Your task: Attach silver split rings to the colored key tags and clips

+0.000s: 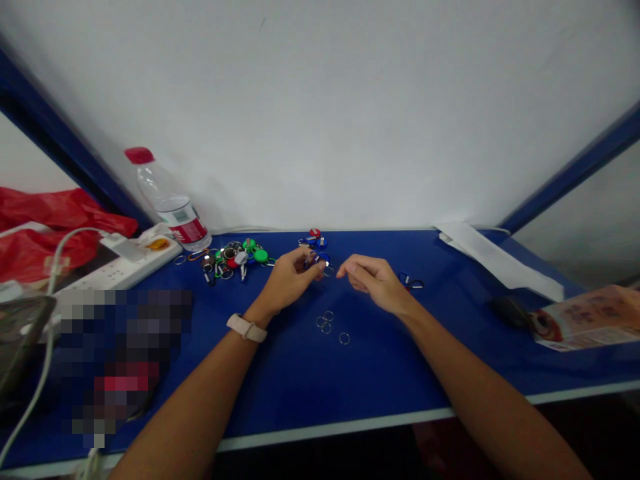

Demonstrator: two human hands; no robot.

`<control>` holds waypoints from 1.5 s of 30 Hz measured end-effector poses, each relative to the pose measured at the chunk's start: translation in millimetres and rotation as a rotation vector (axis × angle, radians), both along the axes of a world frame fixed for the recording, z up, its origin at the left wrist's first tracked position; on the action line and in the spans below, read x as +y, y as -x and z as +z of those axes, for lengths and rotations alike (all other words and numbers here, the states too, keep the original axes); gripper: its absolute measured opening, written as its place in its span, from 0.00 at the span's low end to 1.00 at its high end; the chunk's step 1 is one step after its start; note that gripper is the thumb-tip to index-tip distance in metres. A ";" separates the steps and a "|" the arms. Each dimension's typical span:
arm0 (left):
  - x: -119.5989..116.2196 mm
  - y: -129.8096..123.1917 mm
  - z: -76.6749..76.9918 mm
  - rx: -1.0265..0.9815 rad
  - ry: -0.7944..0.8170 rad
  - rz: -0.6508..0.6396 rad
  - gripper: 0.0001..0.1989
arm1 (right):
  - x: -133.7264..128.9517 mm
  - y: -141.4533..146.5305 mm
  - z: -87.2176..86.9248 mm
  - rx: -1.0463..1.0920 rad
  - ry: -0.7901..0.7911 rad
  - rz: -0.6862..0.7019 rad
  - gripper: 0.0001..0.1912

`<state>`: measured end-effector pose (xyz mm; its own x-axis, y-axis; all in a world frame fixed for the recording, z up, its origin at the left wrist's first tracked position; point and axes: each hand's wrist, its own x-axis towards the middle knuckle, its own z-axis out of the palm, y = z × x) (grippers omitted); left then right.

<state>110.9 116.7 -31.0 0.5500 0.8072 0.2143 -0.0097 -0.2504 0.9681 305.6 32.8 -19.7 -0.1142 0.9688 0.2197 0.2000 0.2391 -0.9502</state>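
Broad blue bench (290, 387): smooth top, faint gloss. Grey-white upright wall (360, 120): matt, smooth. 4 thin round silvery rings (325, 323): bare metal, polished. Heap of green, red and dark disc-bodied clips (241, 259): smooth plastic discs, glinting metal fittings. Small blue piece (324, 257) at left hand (295, 277): glossy, plastic by look. Clear red-capped bottle (173, 200): shiny plastic. Crumpled red bag (75, 213): thin, creased plastic. Long white power strip (113, 270): hard, smooth plastic. Folded white sheet (500, 260): matt paper. Pale wristband (247, 328): matt, material unclear.
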 end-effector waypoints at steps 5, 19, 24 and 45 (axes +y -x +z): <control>6.6 4.4 5.5 -0.109 0.049 0.112 0.13 | 4.1 -0.6 -3.6 -0.236 -0.056 -0.195 0.18; 2.8 1.9 4.1 -0.096 0.125 -0.102 0.14 | 4.5 6.9 -12.2 -0.372 -0.102 -0.155 0.10; 3.0 0.9 0.5 -0.099 0.129 -0.163 0.15 | 4.3 6.3 -12.6 -0.371 -0.117 -0.123 0.08; 11.5 7.6 3.3 -0.076 0.151 -0.006 0.13 | 4.4 3.5 -6.5 -0.357 -0.155 -0.223 0.13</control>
<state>103.2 128.2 -27.7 0.5415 0.8303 0.1319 -0.0854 -0.1017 0.9911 302.2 37.1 -26.2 -0.0012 0.9371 0.3492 0.5714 0.2872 -0.7688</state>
